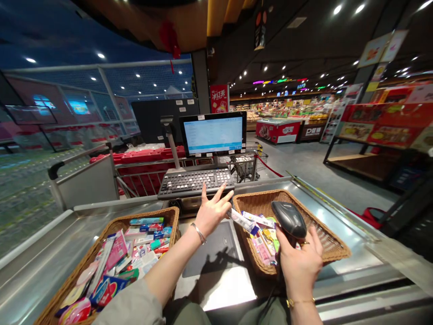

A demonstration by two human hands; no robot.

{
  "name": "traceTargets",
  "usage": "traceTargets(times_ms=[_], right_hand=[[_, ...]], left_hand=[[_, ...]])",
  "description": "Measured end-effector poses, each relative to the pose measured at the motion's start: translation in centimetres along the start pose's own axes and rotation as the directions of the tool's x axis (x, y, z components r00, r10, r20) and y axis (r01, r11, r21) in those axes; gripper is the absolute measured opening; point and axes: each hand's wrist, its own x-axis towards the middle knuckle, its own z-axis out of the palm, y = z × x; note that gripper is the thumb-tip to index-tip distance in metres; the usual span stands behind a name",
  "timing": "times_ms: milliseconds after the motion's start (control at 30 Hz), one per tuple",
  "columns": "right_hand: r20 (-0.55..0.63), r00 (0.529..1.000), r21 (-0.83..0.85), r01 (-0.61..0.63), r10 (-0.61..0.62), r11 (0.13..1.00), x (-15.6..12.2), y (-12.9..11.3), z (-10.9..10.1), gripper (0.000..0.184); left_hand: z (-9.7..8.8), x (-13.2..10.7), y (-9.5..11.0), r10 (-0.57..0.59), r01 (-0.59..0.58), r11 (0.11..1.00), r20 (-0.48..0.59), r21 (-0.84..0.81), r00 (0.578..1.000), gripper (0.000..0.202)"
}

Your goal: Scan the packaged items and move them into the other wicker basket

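Note:
My right hand (300, 262) is closed round the handle of a black barcode scanner (288, 218), held above the right wicker basket (333, 246). My left hand (212, 211) reaches forward between the two baskets, just below the black keyboard (196, 181). Its index and middle fingers are stretched out, while a long white packet (241, 220) is pinched at its lower fingers and hangs over the right basket's near rim. The left wicker basket (117, 224) is full of several small colourful packets. A touchscreen monitor (213, 134) stands behind the keyboard.
A dark flat scanner plate (213, 250) lies in the steel counter (341, 212) between the baskets. Red shopping baskets (145, 159) and a wire trolley (245, 164) stand behind the till. Store shelves (382, 131) line the right side, with an open aisle floor beyond.

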Motion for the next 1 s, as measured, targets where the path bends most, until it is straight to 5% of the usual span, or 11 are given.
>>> traceTargets(times_ms=[200,433,1000], right_hand=[[-0.114,0.990,-0.054,-0.092,0.085,0.994,0.5,0.7,-0.2,0.054],[-0.174,0.978,-0.080,-0.128,0.113,0.989,0.7,1.1,-0.3,0.052],[0.032,0.999,-0.006,0.026,-0.026,1.000,-1.9,-2.9,1.0,0.052]], left_hand=[[1.6,2.0,1.8,0.058,-0.058,0.998,0.007,0.011,0.998,0.018],[1.9,2.8,3.2,-0.139,0.137,0.990,0.060,0.032,0.988,0.054],[-2.5,-5.7,1.3,-0.385,0.376,0.923,0.185,0.081,0.904,0.075]])
